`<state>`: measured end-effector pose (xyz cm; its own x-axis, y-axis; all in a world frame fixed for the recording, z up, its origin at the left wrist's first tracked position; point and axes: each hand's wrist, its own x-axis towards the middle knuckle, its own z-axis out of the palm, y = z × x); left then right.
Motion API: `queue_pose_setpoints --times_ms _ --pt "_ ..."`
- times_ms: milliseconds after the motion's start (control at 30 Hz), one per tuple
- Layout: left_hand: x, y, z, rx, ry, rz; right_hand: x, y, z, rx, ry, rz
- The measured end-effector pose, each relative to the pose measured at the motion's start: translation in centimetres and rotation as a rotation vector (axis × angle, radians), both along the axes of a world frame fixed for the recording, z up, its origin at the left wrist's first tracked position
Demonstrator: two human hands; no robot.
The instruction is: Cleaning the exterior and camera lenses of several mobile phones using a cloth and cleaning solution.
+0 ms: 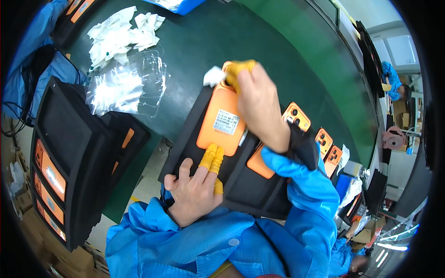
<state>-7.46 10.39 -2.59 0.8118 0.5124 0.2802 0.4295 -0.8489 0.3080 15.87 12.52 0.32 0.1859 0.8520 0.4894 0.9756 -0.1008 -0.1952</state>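
An orange phone lies back up on a black foam tray, with a white printed label on its back. Two yellow-cotted fingers of my left hand rest stretched out on the phone's lower end; the other fingers are apart. My right hand, also in yellow finger cots and blurred at the tips, is pinched over the camera end with a white wipe. My right hand partly covers the camera bump. Under my right wrist, a second orange phone is partly hidden.
More orange phones lie to the right. Crumpled white wipes and clear plastic films lie at far left. Stacked black trays holding orange phones stand left. A blue bin sits at the far edge. Another person's blue sleeve shows at left.
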Motion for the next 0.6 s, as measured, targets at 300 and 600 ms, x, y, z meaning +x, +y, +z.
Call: queue_pose_setpoints --times_ms 300,600 --pt "0.0 0.0 -0.1 0.003 -0.008 -0.011 -0.9 -1.3 -0.5 -0.048 -0.013 0.046" --pt "-0.1 -0.1 0.0 0.004 0.029 0.004 -0.3 -1.2 -0.1 -0.024 -0.015 0.014"
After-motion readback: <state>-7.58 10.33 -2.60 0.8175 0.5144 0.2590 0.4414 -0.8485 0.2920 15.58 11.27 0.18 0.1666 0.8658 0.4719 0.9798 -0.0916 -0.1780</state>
